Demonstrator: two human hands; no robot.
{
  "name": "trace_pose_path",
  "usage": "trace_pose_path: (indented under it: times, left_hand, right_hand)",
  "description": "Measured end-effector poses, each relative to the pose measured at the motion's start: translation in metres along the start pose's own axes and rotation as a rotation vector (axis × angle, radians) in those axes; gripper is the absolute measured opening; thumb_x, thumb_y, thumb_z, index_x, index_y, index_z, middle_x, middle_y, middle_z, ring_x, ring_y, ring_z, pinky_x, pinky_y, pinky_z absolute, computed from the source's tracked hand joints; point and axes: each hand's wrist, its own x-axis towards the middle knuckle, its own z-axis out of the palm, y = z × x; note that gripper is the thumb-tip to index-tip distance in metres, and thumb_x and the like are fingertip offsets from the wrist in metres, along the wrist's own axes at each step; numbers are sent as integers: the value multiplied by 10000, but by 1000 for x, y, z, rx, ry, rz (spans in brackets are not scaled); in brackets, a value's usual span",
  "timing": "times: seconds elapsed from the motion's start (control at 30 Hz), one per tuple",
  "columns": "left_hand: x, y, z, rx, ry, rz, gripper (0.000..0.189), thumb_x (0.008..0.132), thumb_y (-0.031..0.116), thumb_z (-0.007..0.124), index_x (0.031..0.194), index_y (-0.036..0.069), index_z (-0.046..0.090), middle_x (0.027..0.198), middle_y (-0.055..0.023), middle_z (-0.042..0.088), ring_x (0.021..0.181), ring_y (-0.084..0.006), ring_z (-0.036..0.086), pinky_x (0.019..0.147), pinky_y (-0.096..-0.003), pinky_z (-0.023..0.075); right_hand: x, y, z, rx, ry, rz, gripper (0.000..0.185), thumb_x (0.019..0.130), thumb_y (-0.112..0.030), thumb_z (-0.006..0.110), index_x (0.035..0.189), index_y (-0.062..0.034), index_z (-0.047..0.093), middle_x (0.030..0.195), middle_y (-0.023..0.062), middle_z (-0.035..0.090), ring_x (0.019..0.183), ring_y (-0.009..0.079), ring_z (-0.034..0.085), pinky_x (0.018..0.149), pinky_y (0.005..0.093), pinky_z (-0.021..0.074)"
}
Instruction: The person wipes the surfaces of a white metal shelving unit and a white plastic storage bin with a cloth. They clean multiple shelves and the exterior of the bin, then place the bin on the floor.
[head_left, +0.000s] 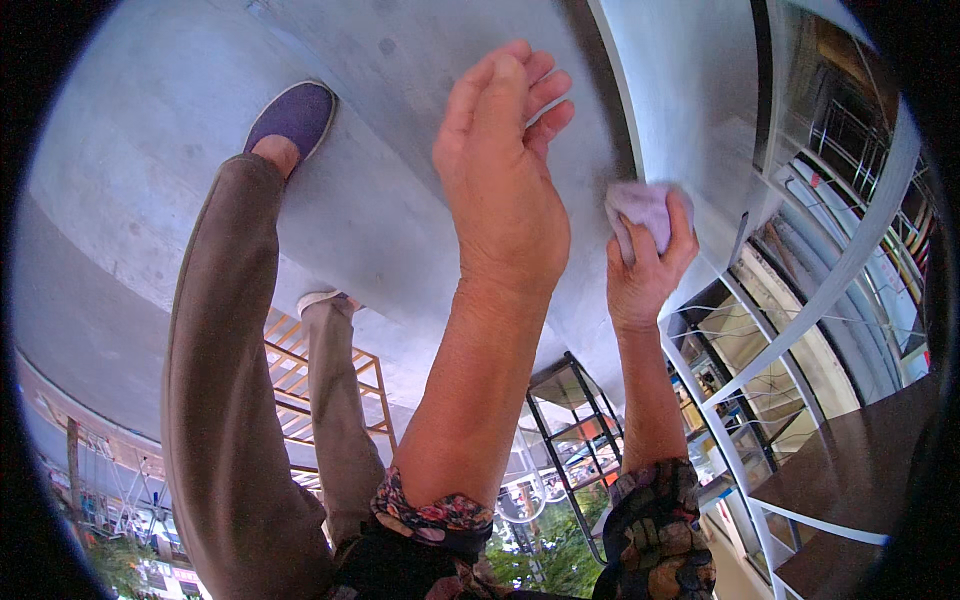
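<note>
My right hand grips a folded pale lilac cloth, with the fingers bent over it. The cloth is slightly blurred and lies in front of the edge of a smooth pale panel; whether it touches the panel I cannot tell. My left hand is raised in the middle of the view, holding nothing. Its fingers are loosely curled and a little apart, above the grey floor. Floral dark sleeves end partway along both forearms.
My legs in brown trousers and a dark blue slip-on shoe are at left. A white metal rack curves along the right side. Farther off are a black shelf frame and a yellowish slatted frame.
</note>
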Motion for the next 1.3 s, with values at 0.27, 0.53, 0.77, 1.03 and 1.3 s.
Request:
trace_pose_path:
  times: [0.27,0.53,0.77,1.03,1.3]
  left_hand:
    - [-8,-13,-20,90,-29,-4,332,1009,253,605,1228,5,637,1171,-136,696,1060,-237,666,937,-376,521]
    - [-12,-16,-25,114,-19,-31,337,1019,247,589,1238,-5,635,1178,-147,698,1084,-244,665,968,-377,516]
    - [-4,-8,-19,96,-37,6,346,1020,238,580,1255,-14,617,1212,-161,682,1101,-260,659,989,-385,514]
    - [-4,-6,-8,79,6,-32,358,1012,247,588,1260,-10,604,1218,-156,675,1096,-259,655,975,-375,515]
    - [6,4,6,45,10,-37,357,1022,273,603,1259,6,602,1181,-130,676,1066,-223,652,937,-351,519]
  right_hand:
    - [-150,75,-6,-95,-50,323,443,709,68,740,1082,-172,734,1451,166,485,1296,391,482,1067,476,424]
    - [-237,100,-14,-57,-511,922,341,735,-176,822,1068,-141,764,1281,185,626,1153,391,608,1003,460,486]
    - [-199,87,-52,306,95,988,536,907,-337,760,1317,-15,638,1276,159,662,1177,294,609,1044,395,473]
    - [-132,165,-6,58,102,1352,633,913,-449,685,1407,-65,587,1428,201,592,1258,371,604,1078,437,460]
    - [-47,123,15,263,271,750,345,985,-234,599,1301,-118,677,1400,95,630,1274,296,602,1102,365,463]
